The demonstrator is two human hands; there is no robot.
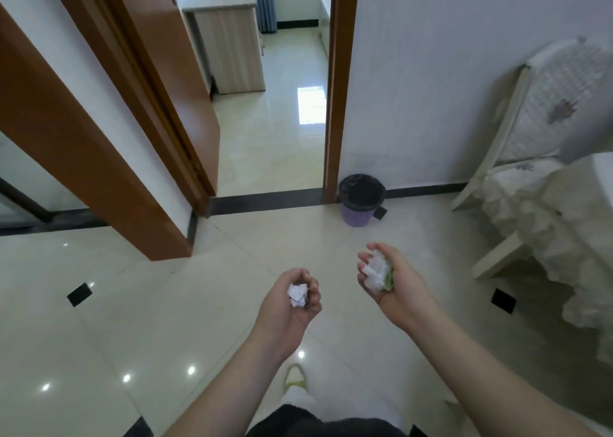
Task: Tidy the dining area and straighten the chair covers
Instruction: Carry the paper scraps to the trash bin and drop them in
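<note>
Crumpled paper in both hands, held above the tiled floor (149, 304) short of the bin.

Purple waste bin (361, 201) with a black liner stands upright against the wall beside the door frame (338, 88), mouth up; nothing can be made out inside it. The left hand (288, 304) has its fingers (311, 287) curled shut around a small white paper wad (297, 294). The right hand (394, 284) cups a bigger white wad with a green scrap (378, 272), fingers half closed over it. At right a covered chair (544, 111) faces sideways, back upright, its lace cover rumpled.
</note>
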